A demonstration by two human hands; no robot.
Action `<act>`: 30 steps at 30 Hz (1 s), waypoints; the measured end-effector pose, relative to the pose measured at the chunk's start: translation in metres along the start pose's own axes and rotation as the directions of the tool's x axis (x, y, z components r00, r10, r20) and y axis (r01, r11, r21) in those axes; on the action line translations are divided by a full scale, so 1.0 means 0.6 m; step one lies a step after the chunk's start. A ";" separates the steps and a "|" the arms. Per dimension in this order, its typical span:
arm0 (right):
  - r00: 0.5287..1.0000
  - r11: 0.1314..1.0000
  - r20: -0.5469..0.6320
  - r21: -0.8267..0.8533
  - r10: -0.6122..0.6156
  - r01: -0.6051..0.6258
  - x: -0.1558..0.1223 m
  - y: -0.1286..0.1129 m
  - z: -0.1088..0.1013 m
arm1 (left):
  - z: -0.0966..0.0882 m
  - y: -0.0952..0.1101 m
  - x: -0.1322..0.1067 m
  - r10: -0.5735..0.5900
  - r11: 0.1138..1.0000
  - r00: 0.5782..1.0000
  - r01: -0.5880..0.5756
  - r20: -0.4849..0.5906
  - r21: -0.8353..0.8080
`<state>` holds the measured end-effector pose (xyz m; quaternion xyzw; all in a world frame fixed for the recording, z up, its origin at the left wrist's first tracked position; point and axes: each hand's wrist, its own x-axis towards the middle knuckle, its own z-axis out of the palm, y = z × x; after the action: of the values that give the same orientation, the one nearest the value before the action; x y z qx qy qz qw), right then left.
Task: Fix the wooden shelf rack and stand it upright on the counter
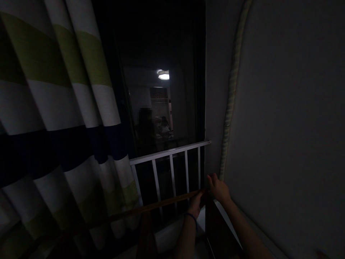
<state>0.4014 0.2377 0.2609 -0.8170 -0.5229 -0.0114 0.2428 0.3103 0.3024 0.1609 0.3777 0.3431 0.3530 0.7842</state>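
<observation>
A striped white, green and navy fabric curtain (81, 108) hangs left of a dark glass window (183, 108). A barred white metal railing (171, 153) crosses the window's lower part; a long brown wooden bar (167, 202) runs before railing and curtain. The left hand (196, 205) is at its right end, the right hand (219, 189) beside a pale ribbed pipe (229, 108) along the grey wall (291, 108), right.

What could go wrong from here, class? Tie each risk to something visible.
In this dim light, the left hand, at the wooden rail, could get pinched. The right hand, close to the wrapped pipe, might knock it. The striped curtain hangs behind the rail and could snag on it.
</observation>
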 end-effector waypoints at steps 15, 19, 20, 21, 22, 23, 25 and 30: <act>0.945 0.840 0.042 0.472 -0.325 0.268 -0.009 -0.007 0.011 | 0.013 0.010 -0.020 0.025 0.999 1.000 -0.025 -0.008 -0.038; 0.929 0.811 0.042 0.502 -0.368 0.299 -0.016 -0.012 0.004 | 0.011 0.010 -0.020 0.028 0.999 1.000 -0.027 0.012 -0.041; 0.925 0.809 0.045 0.503 -0.377 0.305 -0.017 -0.013 0.003 | 0.011 0.010 -0.020 0.021 0.999 1.000 -0.021 0.013 -0.041; 0.922 0.807 0.052 0.503 -0.385 0.309 -0.018 -0.014 0.002 | 0.010 0.010 -0.019 0.016 0.999 1.000 -0.016 0.016 -0.042; 0.918 0.807 0.060 0.503 -0.391 0.311 -0.018 -0.014 0.002 | 0.010 0.010 -0.019 0.014 0.999 1.000 -0.013 0.019 -0.042; 0.914 0.807 0.071 0.501 -0.399 0.313 -0.018 -0.014 0.002 | 0.010 0.010 -0.019 0.014 0.999 1.000 -0.013 0.019 -0.044; 0.908 0.814 0.084 0.483 -0.411 0.324 -0.017 -0.014 0.003 | 0.009 0.011 -0.021 0.017 0.999 1.000 -0.016 0.018 -0.046; 0.890 0.840 0.124 0.410 -0.438 0.356 -0.016 -0.015 0.005 | 0.008 0.012 -0.026 0.024 0.998 1.000 -0.023 0.018 -0.059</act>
<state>0.3887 0.2339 0.2591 -0.6244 -0.6966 0.1263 0.3300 0.3044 0.2914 0.1734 0.3620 0.3207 0.3685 0.7939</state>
